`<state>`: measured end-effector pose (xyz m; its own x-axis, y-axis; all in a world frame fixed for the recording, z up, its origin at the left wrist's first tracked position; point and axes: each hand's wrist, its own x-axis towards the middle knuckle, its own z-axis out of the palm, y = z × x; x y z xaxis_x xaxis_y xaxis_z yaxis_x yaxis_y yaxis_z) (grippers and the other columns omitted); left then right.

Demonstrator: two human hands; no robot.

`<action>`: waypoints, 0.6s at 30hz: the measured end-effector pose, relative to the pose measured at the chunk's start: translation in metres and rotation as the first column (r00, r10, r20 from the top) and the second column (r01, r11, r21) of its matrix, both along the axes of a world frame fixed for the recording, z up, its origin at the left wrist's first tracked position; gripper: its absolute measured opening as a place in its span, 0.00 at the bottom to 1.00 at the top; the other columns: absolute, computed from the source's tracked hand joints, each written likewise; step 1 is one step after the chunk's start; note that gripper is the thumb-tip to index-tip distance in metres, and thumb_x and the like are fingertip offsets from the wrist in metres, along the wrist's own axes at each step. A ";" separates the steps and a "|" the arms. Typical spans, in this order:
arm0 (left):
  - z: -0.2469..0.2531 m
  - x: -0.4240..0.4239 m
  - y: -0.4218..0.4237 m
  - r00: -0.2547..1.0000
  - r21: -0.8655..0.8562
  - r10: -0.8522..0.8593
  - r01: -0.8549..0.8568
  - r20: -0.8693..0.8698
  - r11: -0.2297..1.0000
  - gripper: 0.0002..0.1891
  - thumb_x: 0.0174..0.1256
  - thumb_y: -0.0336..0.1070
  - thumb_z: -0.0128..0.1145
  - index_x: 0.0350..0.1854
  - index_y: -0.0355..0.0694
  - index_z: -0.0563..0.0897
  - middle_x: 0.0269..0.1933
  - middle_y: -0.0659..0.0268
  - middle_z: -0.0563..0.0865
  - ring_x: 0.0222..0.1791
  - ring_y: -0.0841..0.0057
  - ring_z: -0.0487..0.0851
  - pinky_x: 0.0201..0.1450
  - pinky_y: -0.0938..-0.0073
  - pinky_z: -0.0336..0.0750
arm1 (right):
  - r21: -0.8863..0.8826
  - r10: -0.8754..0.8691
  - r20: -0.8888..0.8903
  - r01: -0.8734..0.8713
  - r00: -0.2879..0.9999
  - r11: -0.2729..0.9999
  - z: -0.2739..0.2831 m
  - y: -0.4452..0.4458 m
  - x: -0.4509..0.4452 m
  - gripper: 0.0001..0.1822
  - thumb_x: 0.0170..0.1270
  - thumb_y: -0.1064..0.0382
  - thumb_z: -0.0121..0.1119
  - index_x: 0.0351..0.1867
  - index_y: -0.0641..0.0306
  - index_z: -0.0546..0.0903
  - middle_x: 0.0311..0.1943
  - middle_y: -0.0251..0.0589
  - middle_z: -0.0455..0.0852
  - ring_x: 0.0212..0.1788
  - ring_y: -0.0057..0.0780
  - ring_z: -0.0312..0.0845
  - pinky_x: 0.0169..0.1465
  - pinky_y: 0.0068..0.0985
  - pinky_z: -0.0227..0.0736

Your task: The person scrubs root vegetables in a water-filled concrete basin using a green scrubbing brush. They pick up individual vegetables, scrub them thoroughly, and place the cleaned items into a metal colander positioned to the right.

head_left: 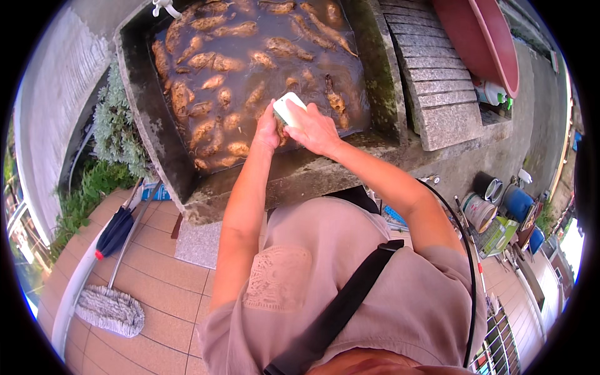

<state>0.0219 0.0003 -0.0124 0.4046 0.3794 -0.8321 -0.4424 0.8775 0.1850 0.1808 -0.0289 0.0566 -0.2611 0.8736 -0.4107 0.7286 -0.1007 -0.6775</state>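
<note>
My left hand [267,127] holds a smartphone [283,110] with a pale, bright screen by its left edge. My right hand [315,127] lies over the phone's lower right part, its fingers on or just above the screen; exact contact is hard to tell. Both hands are above the near part of a concrete sink [152,136] full of murky brown water. Many muddy root tubers, which look like sweet potatoes [282,47], lie partly under the water below and beyond the hands.
A white tap [165,6] is at the sink's far left corner. To the right stand a ribbed stone washboard [440,84] and a tilted reddish plastic basin [487,42]. A mop [110,309] and a folded dark umbrella [115,229] are at the left. Buckets [479,212] stand at the right.
</note>
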 end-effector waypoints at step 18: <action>-0.006 -0.019 0.000 0.989 -0.039 -0.029 0.035 0.147 0.999 0.23 0.76 0.55 0.33 0.39 0.42 0.75 0.21 0.63 0.76 0.14 0.77 0.69 0.14 0.78 0.61 | -0.044 -0.086 0.051 0.089 0.995 0.995 -0.020 0.019 -0.006 0.34 0.58 0.38 0.55 0.68 0.39 0.69 0.43 0.51 0.74 0.45 0.49 0.78 0.50 0.40 0.73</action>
